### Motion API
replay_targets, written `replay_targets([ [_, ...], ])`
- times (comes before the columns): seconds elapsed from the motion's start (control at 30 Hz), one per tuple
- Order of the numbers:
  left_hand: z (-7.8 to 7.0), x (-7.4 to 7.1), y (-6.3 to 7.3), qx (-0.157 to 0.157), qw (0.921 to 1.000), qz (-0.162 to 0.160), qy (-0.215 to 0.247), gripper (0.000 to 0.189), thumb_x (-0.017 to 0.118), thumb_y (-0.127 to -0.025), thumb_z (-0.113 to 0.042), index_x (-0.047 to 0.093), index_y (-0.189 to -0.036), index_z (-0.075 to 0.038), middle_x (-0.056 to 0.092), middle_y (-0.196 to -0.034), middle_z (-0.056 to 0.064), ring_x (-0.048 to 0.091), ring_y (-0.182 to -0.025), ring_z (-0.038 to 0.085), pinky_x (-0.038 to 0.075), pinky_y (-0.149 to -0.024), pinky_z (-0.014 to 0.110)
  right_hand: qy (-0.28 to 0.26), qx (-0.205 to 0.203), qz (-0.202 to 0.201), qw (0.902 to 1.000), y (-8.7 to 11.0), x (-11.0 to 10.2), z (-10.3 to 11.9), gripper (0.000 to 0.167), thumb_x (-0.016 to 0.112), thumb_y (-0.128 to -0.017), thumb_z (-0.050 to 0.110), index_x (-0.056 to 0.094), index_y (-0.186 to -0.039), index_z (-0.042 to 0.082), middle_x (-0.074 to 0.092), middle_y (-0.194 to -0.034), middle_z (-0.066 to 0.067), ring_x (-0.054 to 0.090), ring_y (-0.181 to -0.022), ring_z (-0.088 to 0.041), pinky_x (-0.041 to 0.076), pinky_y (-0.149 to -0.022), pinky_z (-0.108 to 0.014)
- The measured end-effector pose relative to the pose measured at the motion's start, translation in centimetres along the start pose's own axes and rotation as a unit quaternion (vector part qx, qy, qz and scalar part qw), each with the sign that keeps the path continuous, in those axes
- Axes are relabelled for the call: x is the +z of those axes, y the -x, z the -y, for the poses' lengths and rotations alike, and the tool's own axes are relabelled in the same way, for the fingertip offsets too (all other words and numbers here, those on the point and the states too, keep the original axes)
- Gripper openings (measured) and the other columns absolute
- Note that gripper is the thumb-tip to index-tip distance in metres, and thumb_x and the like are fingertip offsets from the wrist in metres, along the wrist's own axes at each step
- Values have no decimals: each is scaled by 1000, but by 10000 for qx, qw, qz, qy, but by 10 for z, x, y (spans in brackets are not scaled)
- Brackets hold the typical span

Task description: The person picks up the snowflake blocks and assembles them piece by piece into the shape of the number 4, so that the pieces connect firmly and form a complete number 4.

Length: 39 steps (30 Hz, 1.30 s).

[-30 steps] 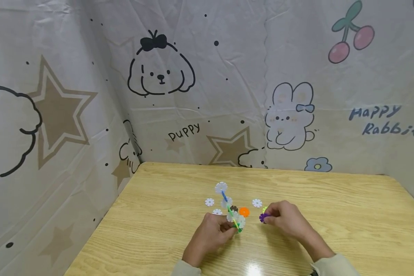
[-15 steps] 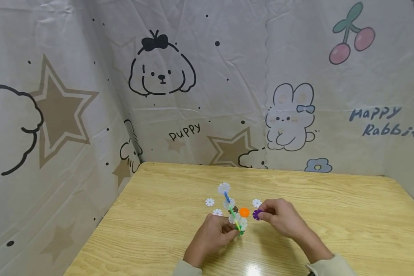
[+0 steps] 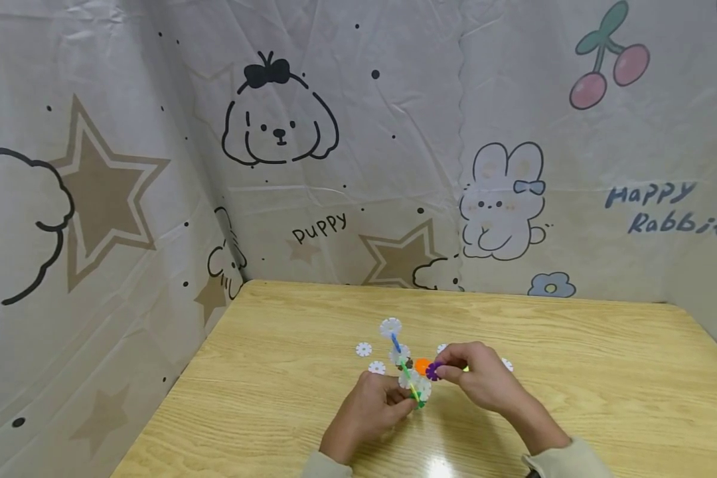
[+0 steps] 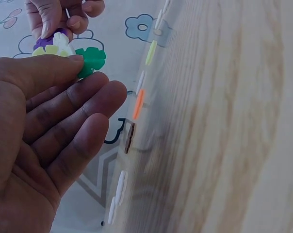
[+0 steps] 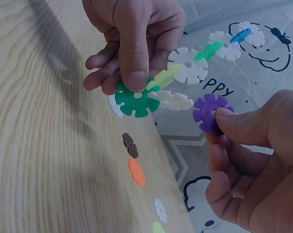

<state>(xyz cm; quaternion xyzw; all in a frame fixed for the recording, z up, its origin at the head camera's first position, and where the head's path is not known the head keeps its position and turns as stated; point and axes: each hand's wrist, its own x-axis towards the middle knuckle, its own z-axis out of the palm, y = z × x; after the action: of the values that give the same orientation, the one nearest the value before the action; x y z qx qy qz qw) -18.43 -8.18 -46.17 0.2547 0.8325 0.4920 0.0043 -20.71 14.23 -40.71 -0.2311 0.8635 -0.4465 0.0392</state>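
Between thumb and fingers, my left hand (image 3: pixel 367 406) pinches a green slotted snowflake disc (image 5: pixel 138 104) at one end of a joined chain. From that disc a yellow disc (image 5: pixel 164 76) leads on to white, light green and blue discs, ending in a white disc (image 3: pixel 391 327). A second branch on the green disc is a white disc (image 5: pixel 170 100) seen nearly edge-on. My right hand (image 3: pixel 484 382) pinches a purple snowflake disc (image 5: pixel 212 112). The purple rim is right at the outer edge of that branch disc.
Loose snowflake discs lie on the wooden table (image 3: pixel 245 398): a brown one (image 5: pixel 130 145), an orange one (image 5: pixel 136 172), a yellow-green one (image 5: pixel 157 227) and several white ones, such as a white disc (image 3: pixel 363 349) at the left. A printed cloth (image 3: pixel 394 166) hangs behind the table.
My right hand has carried the purple disc leftward, up to the chain. My left hand keeps its grip, and the chain has shifted slightly right.
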Motion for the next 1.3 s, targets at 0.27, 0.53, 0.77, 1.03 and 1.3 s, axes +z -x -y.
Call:
replay_targets([
  [0.27, -1, 0, 0, -81, 9998, 69, -141, 5, 74, -89, -4, 79, -90, -5, 72, -76, -8, 62, -66, -4, 52, -63, 16, -73, -168, 83, 9998, 1, 0, 0, 12, 66, -94, 2, 74, -90, 10, 69, -85, 6, 60, -77, -13, 47, -66, -29],
  [0.53, -1, 0, -1, -61, 9998, 94, -162, 5, 74, -90, -5, 79, -89, -5, 71, -76, -8, 62, -66, -4, 52, -62, 16, -29, -253, 156, 9996, 0, 1, 0, 12, 67, -94, 3, 75, -90, 11, 69, -86, 7, 61, -78, -15, 49, -65, -29],
  [0.77, -1, 0, -1, -24, 9993, 74, -361, 7, 75, -90, -7, 78, -85, -4, 71, -75, -7, 60, -64, -5, 51, -60, 15, 129, -318, -3, 9994, 1, 7, -2, 15, 68, -92, 0, 76, -88, 11, 70, -83, 8, 63, -76, -13, 50, -63, -28],
  [1.03, 1, 0, 3, 208, 9989, -114, -405, 5, 75, -87, -2, 78, -83, -4, 72, -74, -3, 59, -64, -7, 50, -59, 14, 236, -319, -228, 9990, 2, 15, -3, 14, 70, -89, -1, 76, -83, 10, 71, -80, 7, 63, -72, -10, 50, -59, -26],
  [1.3, 2, 2, 4, 379, 9984, -272, -319, 6, 74, -85, 2, 78, -83, -2, 72, -74, -1, 60, -63, -7, 51, -60, 14, 174, -349, -299, 9988, 3, 14, -1, 13, 70, -89, -1, 76, -83, 9, 71, -82, 4, 60, -71, -8, 50, -59, -26],
])
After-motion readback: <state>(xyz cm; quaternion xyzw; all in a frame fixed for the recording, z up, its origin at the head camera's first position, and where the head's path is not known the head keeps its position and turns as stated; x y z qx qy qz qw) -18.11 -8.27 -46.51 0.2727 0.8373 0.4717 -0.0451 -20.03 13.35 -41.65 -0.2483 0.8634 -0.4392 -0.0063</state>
